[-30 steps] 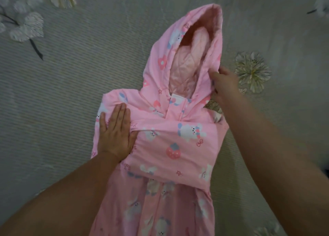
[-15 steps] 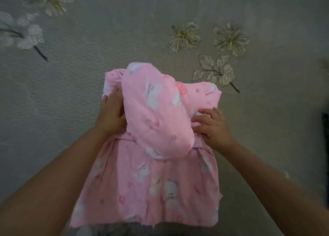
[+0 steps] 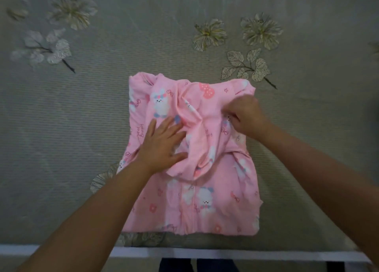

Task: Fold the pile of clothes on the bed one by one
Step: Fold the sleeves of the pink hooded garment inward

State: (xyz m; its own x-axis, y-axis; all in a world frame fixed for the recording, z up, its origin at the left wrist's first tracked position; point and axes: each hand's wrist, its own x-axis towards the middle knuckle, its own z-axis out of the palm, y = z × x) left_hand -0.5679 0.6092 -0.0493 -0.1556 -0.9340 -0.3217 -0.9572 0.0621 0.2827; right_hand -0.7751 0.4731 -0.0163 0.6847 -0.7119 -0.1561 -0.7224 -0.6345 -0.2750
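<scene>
While one pink garment (image 3: 205, 200) lies folded, two hands touch it.

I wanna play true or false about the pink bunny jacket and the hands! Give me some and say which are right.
1. The hood is folded down onto the pink jacket. True.
2. The left hand lies flat with straight fingers on the jacket. True.
3. The right hand is resting on the bed cover, away from the jacket. False: its curled fingers pinch the jacket's cloth near the upper right.
4. The jacket has stripes and no pictures. False: it has white bunnies and strawberries.
5. The bed cover has flowers on it. True.
</scene>
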